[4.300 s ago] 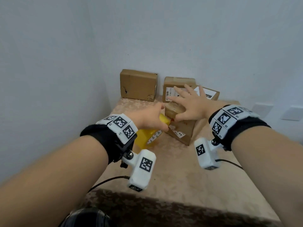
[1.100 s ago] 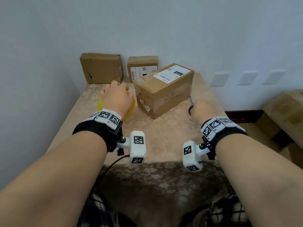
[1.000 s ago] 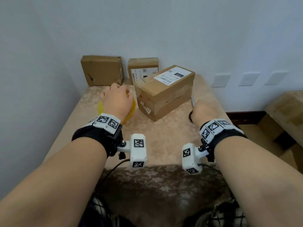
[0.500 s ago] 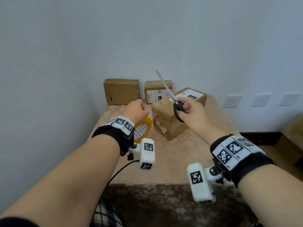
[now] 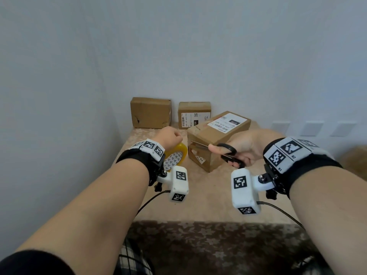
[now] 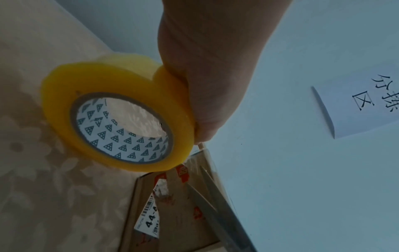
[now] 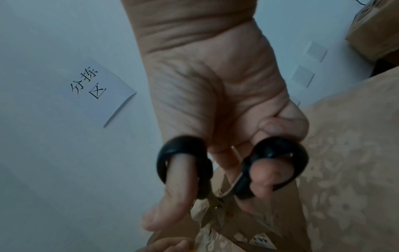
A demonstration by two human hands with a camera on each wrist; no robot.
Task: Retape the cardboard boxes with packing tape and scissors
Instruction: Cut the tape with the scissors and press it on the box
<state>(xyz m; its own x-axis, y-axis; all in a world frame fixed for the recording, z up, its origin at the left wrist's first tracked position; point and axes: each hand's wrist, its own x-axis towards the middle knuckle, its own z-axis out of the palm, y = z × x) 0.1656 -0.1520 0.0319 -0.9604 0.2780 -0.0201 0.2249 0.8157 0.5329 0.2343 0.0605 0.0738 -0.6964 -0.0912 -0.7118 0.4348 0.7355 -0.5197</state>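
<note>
A long cardboard box (image 5: 216,139) with a white label lies at an angle on the table. My left hand (image 5: 168,138) grips a yellow roll of packing tape (image 5: 175,156), held on edge just left of the box; the wrist view shows the roll (image 6: 121,119) and clear tape running from it to the box's near end (image 6: 172,204). My right hand (image 5: 238,149) holds black-handled scissors (image 5: 228,153), thumb and fingers through the loops (image 7: 235,167). The blades (image 6: 213,201) stand apart, pointing left at the box's near end beside the roll.
Two smaller cardboard boxes (image 5: 151,113) (image 5: 194,115) stand against the back wall. The table (image 5: 208,195) has a beige flowered cloth; walls close in at left and behind. A paper sign (image 6: 362,98) hangs on the wall. More cardboard (image 7: 375,29) sits off to the right.
My right hand picked the scissors up from the table right of the box, raised them, then brought them down to the box's near end. The left hand lifted the tape roll on edge.
</note>
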